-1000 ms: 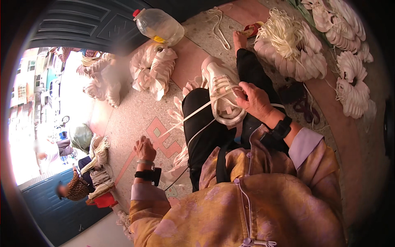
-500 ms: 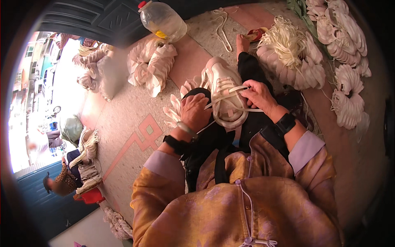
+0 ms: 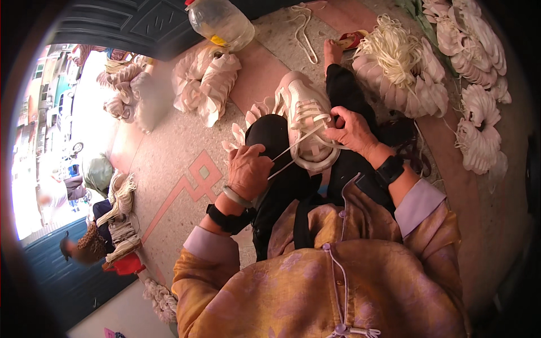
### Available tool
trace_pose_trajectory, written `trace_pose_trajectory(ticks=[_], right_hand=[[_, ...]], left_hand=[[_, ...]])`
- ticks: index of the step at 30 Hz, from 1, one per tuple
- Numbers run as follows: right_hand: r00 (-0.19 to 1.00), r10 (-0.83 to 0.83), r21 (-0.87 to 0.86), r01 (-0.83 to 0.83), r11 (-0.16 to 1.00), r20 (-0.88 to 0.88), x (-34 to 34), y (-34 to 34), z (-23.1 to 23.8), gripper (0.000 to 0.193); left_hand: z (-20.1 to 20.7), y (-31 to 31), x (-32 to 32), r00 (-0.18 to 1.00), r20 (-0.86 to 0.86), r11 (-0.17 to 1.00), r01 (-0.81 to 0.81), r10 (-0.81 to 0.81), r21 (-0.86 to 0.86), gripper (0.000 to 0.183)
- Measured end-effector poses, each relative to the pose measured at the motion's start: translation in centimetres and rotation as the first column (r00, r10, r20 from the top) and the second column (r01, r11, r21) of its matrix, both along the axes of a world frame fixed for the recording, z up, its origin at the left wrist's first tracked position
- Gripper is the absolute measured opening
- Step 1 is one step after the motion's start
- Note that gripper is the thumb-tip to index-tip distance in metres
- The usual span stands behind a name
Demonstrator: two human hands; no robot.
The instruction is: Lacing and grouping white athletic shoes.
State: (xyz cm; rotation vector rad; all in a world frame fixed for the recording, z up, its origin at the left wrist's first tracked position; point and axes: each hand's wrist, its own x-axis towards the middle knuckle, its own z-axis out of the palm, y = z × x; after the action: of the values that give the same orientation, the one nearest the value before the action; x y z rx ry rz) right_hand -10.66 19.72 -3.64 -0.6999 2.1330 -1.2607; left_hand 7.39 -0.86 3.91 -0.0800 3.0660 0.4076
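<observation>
A pale sneaker upper (image 3: 300,94) lies across my lap, toe pointing away from me. Cream lace (image 3: 307,110) runs in rows through its front. To the left of the upper, my left hand (image 3: 248,172) is closed on the lace, and two strands stretch taut from it to the upper. My right hand (image 3: 355,134) sits at the upper's right edge, thumb and forefinger pinched on the lace by the eyelets. Its fingertips partly hide the grip. Beside my left knee, a fanned stack of pale uppers (image 3: 252,117) peeks out.
Ahead to the right, a bundle of cream laces (image 3: 389,53) rests on stacked uppers (image 3: 420,96). Other stacks (image 3: 205,84) stand on the floor, near a clear jug (image 3: 221,25). A loose lace (image 3: 306,39) lies ahead. Another person (image 3: 90,245) sits at far left.
My left hand has moved left and toward me, drawing the lace strands out long. The right hand stays by the eyelets, and the lace rows there look tighter.
</observation>
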Motion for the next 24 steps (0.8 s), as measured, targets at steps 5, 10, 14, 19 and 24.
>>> trace_pose_trajectory(ticks=[5,10,14,19,24], right_hand=[[0.999,-0.033,0.038,0.033,0.999,-0.004,0.0,0.2,-0.2,0.047],[1.0,-0.009,0.027,0.009,1.0,0.022,0.0,0.1,0.1,0.048],[0.999,-0.032,0.001,0.032,0.999,-0.013,0.2,0.2,-0.1,0.043],[0.998,-0.041,0.004,0.041,0.999,-0.052,0.3,0.2,-0.1,0.045],[0.998,-0.054,0.066,0.056,0.996,-0.034,0.4,0.2,0.3,0.04]], left_hand=[[-1.0,1.5,-2.6,0.977,-0.135,0.979,-0.143,0.163,0.147,0.013],[-2.5,2.4,-6.6,0.965,0.051,0.935,-0.262,0.258,0.239,0.024],[-3.8,2.8,-7.6,0.933,0.063,0.89,-0.357,0.354,0.283,0.023],[-4.6,3.0,-7.8,0.897,0.111,0.837,-0.439,0.427,0.327,0.021],[-5.7,2.9,-7.8,0.926,-0.127,0.914,-0.315,0.355,0.256,0.012]])
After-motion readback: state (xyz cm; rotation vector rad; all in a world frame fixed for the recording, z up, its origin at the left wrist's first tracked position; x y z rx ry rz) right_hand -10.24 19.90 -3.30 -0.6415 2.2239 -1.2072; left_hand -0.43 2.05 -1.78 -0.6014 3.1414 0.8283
